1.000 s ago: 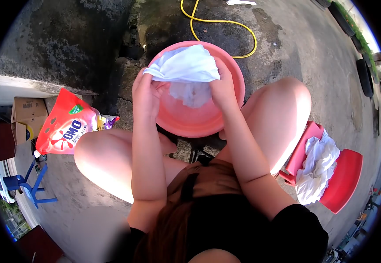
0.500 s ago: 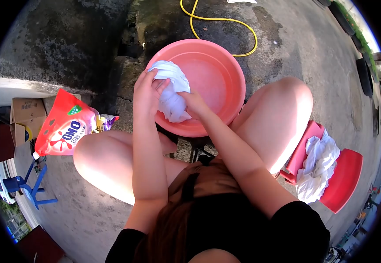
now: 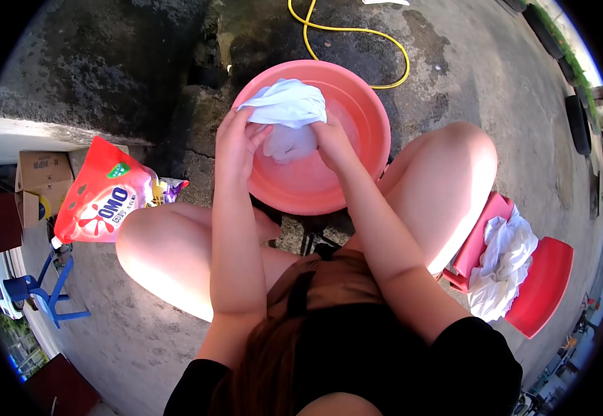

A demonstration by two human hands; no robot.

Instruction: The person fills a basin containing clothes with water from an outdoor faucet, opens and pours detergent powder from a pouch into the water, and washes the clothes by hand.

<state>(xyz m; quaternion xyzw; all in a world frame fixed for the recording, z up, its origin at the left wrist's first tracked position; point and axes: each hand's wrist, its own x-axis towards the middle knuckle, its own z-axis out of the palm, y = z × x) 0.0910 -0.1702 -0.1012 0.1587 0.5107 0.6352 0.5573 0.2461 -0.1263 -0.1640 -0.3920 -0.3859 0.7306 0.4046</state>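
One left hand (image 3: 234, 142) and one right hand (image 3: 334, 142) are holding one white cloth (image 3: 287, 104) over one pink basin (image 3: 371, 135) at 12 o'clock. One yellow hose (image 3: 407, 61) is curling near 1, one white bundle (image 3: 501, 267) is lying near 3, one blue stool (image 3: 21, 289) is standing near 8, one OMO bag (image 3: 107, 197) near 9.

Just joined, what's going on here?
A person holds a white cloth by its two sides over a pink basin, left grip and right grip both on it. Its lower part hangs bunched; whether it touches the basin's bottom, I can't tell. A red OMO bag is by the left knee, a second white cloth lies crumpled on a red chair at the right.
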